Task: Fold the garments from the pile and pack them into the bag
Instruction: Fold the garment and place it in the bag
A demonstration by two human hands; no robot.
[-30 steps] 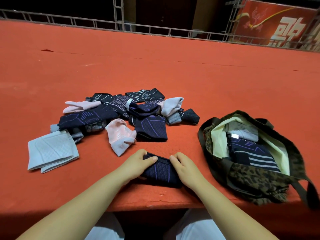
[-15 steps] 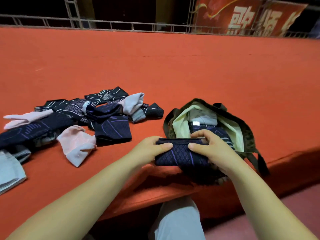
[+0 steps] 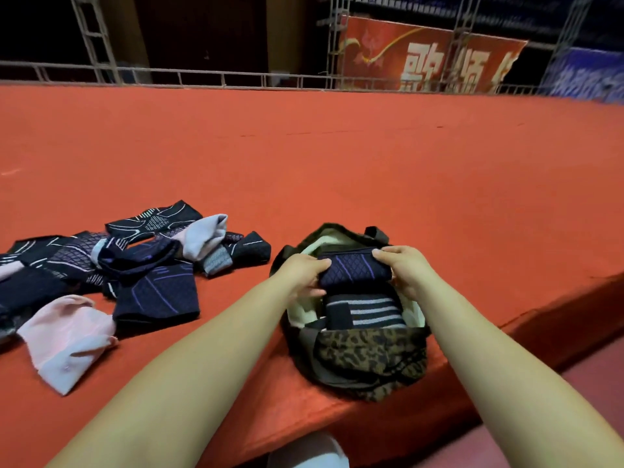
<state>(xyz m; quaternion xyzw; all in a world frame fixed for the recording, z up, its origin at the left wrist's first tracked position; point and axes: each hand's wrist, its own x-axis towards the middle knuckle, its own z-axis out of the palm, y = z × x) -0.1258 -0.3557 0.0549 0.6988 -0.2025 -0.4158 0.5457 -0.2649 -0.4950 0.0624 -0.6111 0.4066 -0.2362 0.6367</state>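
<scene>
Both hands hold one folded navy garment (image 3: pixel 354 270) over the open mouth of the bag (image 3: pixel 368 356). Left hand (image 3: pixel 305 276): grip closed on the garment's left end, thumb on top, fingers beneath. Right hand (image 3: pixel 403 266): grip closed on the right end in like manner. The garment is level, fold intact, at the far side of the opening, above a striped garment (image 3: pixel 368 310) already packed. Whether it touches the packed items cannot be told.

The bag sits at the counter (image 3: pixel 371 157) edge, its near wall slumped outward. The pile (image 3: pixel 128 261) of unfolded garments lies on the counter to the left, apart from the bag.

Assessment: the step in hand is placement. To do it well, the piece should go down flat, both ends lowered together, into the free space behind the striped garment, against the pale lining (image 3: pixel 299 314). The grips should let go only once it is seated, so the fold does not spring open. Pressing hard is inadvisable: the bag stands near the edge and could shift. Much of the pile is not yet folded.
</scene>
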